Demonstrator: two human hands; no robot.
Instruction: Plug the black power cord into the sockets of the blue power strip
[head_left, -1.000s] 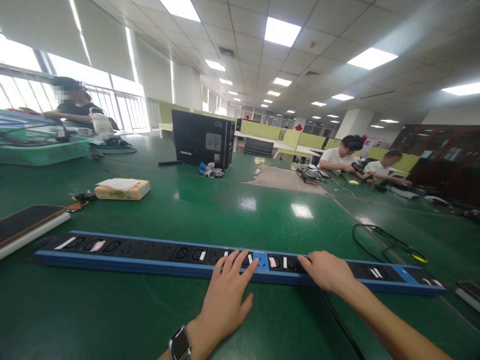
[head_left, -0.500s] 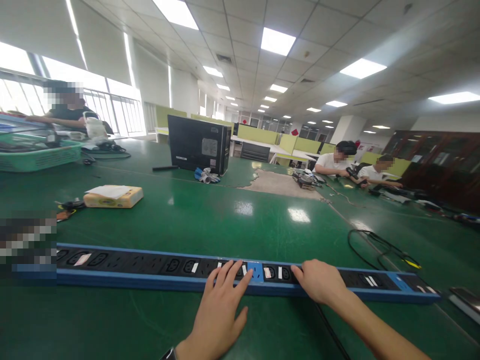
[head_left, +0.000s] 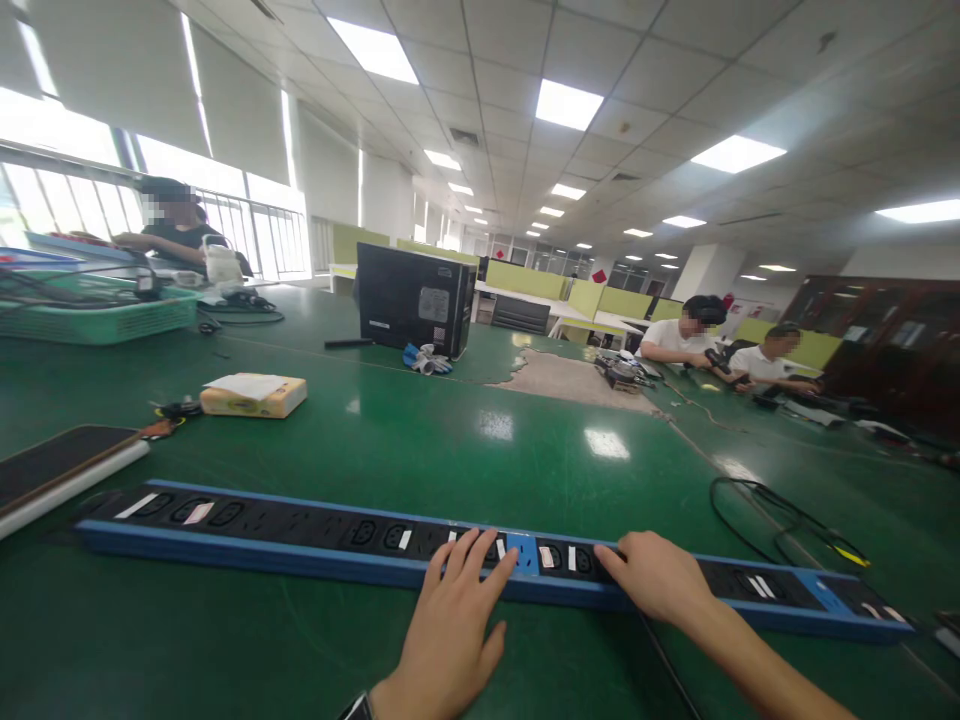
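A long blue power strip with black outlets and small white and pink labels lies across the green table before me. My left hand rests on its middle, fingers stretched over the outlets beside a blue socket section. To the right, my right hand is closed over the strip, thumb on the near side. Whatever its curled fingers hold is hidden beneath the hand. A black cable emerges below that hand and runs toward the bottom edge.
A tissue pack, a dark flat device and a green basket are on the left. Further back stand a black computer case and gloves. A coiled cable lies right. Several people sit around the table.
The view has swung slightly left and up, so the scene sits a little further right and lower. Both hands keep their places on the power strip.
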